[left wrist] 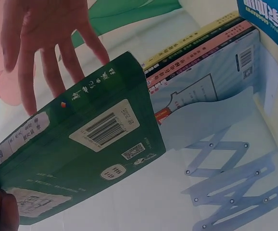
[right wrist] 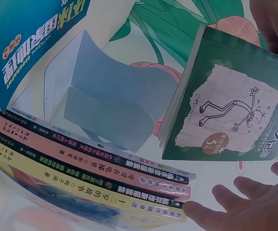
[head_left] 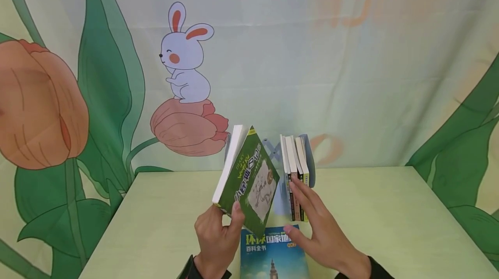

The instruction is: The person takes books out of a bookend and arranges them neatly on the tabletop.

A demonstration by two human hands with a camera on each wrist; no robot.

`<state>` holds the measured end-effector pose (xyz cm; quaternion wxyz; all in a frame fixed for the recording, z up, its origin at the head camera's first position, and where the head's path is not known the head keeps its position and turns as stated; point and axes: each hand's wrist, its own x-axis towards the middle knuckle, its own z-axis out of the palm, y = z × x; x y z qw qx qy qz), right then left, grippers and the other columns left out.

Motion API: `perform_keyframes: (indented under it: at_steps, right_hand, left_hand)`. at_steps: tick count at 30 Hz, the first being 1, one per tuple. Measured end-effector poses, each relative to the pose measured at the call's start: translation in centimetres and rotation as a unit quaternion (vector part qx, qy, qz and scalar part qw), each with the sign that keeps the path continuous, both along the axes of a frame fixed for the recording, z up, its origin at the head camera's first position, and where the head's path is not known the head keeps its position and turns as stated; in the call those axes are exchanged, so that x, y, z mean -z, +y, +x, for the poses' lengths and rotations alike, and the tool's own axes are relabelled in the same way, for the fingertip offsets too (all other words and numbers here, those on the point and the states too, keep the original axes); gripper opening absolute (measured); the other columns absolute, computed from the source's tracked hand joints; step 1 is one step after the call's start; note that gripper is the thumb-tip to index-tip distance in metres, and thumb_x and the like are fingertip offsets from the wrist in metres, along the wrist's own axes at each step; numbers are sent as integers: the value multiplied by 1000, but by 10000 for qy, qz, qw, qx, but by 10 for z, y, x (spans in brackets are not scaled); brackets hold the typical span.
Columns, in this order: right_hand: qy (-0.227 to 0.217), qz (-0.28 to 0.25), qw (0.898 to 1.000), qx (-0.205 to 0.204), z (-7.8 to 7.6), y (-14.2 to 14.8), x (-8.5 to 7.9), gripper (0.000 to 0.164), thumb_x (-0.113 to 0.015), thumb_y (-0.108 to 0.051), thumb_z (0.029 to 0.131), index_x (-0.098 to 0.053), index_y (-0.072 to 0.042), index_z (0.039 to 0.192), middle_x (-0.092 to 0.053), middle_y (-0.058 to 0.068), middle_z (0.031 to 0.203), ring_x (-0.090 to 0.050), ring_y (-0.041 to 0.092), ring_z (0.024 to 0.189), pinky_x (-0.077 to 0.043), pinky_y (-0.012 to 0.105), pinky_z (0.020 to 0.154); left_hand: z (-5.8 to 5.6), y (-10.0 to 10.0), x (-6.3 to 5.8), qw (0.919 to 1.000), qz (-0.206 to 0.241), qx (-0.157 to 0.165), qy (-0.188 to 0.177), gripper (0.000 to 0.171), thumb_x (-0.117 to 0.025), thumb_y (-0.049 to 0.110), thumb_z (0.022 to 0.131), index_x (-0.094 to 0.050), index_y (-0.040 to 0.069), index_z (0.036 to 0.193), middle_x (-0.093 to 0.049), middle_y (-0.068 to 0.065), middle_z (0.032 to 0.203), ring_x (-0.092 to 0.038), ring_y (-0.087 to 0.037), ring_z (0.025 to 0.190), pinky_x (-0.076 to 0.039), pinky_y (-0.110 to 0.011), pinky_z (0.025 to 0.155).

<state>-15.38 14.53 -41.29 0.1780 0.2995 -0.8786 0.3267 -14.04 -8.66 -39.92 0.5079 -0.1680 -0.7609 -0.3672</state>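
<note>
My left hand grips a green paperback book by its lower end, thumb on the front cover. The book is tilted in the air, its white page edges facing left. My right hand, fingers extended, is beside a row of thin books standing upright. One fingertip overlaps the row in the right wrist view; whether it touches cannot be told. Yellow, black and pink spines show there. A blue-grey expandable bookend supports the row, its crossed slats visible in the left wrist view.
A large blue book with a tower on its cover lies in front of the row, near the hands. The pale green table extends to both sides. Behind it hangs a curtain printed with a rabbit and tulips.
</note>
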Motion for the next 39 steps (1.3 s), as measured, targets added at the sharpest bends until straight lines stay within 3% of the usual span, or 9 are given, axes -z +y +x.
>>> perform_keyframes:
  at_steps: [10, 18, 24, 33, 37, 39]
  right_hand:
    - [-626, -383, 9971, -181, -7, -7, -4, 81, -63, -28, 95, -14, -25, 159, -16, -2, 166, -32, 34, 146, -40, 64, 104]
    - [-740, -595, 9951, -258, -10, -9, -2, 79, -61, -29, 96, -13, -27, 159, -19, 5, 165, -30, 41, 146, -36, 72, 100]
    - [-949, -813, 9913, -415, -12, -10, -2, 78, -59, -26, 97, -12, -27, 159, -20, 8, 164, -31, 42, 145, -37, 72, 99]
    - [-1211, -1158, 9837, -649, -19, -10, 0, 74, -52, -16, 100, -10, -23, 160, -16, 10, 165, -36, 35, 143, -43, 60, 102]
    - [-1509, -1345, 9768, -714, -22, -8, 3, 70, -48, -14, 102, -10, -22, 160, -17, 9, 165, -35, 31, 144, -43, 43, 108]
    - [-1648, -1446, 9725, -785, -22, -7, 4, 68, -46, -13, 103, -10, -21, 160, -17, 9, 165, -38, 27, 142, -44, 36, 106]
  left_hand:
    - [10, 0, 1, 9998, 68, -21, 190, 42, -48, 32, 103, -67, -5, 112, -74, -14, 80, -68, -20, 59, -49, -24, 50]
    - [19, 2, -3, 9993, 172, -7, 323, 44, -47, 32, 103, -68, -6, 107, -72, -14, 75, -66, -21, 56, -50, -26, 49]
    - [22, 2, -7, 9988, 244, 59, 418, 39, -50, 28, 102, -68, -7, 107, -73, -14, 76, -66, -18, 55, -50, -25, 49]
    - [24, 3, -6, 9977, 594, 272, -175, 22, -62, 4, 88, -68, -4, 108, -75, -15, 82, -71, -19, 63, -55, -23, 58]
    - [25, 4, -5, 9949, 846, 384, -398, 17, -61, 1, 87, -69, -2, 102, -74, -14, 78, -69, -16, 63, -53, -21, 58]
    - [27, 5, -6, 9901, 1079, 515, -739, 18, -60, -2, 88, -69, -2, 104, -75, -16, 80, -69, -10, 66, -52, -19, 59]
